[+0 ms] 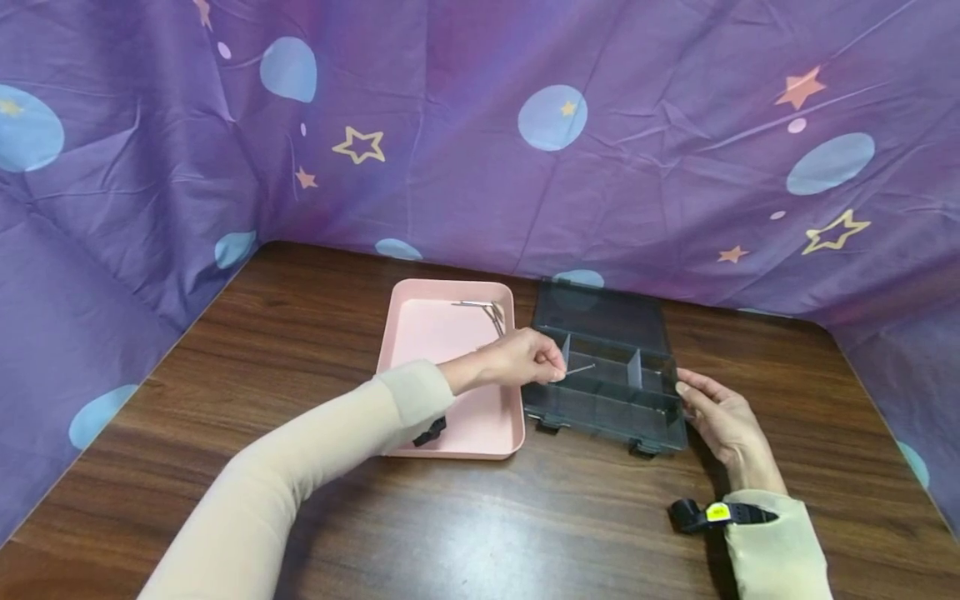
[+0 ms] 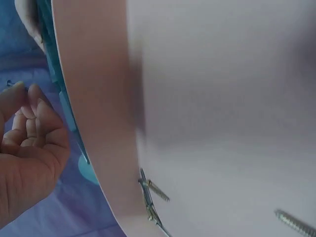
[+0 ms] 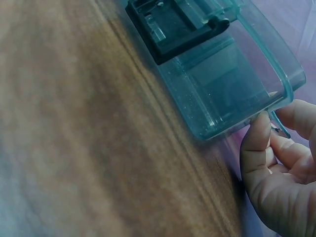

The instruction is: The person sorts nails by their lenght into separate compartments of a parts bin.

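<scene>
My left hand pinches a thin metal nail between thumb and fingertips, held over the open organizer box. Its small head points right, away from the fingers. The box is dark, see-through plastic with dividers, and its lid lies folded back. At the box's right end my right hand grips the rim, thumb outside. The right wrist view shows that thumb against the clear wall. Beneath my left forearm sits a pink tray. Metal screws lie in it.
The tray stands directly left of the box, both on a dark wood table. Near the tray's far right corner, several long metal pieces lie together. Two black latches stick out at the box's front. A purple patterned cloth hangs behind the table.
</scene>
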{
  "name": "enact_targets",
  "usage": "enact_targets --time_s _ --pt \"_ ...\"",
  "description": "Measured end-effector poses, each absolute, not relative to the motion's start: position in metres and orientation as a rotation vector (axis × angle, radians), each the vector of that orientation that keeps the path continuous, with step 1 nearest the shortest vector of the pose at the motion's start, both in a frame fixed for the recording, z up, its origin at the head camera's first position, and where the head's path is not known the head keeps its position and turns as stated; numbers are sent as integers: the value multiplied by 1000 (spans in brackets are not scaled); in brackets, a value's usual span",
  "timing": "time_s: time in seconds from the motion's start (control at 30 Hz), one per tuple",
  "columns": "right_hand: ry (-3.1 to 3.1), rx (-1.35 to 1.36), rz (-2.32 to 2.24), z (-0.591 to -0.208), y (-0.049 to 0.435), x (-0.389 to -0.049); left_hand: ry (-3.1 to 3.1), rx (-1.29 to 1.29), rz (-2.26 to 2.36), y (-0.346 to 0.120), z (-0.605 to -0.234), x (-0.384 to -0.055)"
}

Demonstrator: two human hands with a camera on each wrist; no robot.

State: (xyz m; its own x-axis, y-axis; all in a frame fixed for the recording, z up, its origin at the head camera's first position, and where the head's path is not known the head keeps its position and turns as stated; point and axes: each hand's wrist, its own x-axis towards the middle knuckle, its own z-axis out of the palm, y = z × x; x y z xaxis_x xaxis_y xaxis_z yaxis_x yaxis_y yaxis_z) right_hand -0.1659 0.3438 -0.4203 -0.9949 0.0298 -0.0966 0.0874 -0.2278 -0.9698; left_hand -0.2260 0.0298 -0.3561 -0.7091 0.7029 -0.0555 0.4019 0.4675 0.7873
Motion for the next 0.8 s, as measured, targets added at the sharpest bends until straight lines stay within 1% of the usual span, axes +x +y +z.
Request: enact_targets --time_s 0.33,0.8 --pt "1931 147 -2425 -419 343 -165 2468 1018 939 43 -360 -221" --pt "1942 119 -2423 -422 343 -166 2505 1064 863 52 -364 -216"
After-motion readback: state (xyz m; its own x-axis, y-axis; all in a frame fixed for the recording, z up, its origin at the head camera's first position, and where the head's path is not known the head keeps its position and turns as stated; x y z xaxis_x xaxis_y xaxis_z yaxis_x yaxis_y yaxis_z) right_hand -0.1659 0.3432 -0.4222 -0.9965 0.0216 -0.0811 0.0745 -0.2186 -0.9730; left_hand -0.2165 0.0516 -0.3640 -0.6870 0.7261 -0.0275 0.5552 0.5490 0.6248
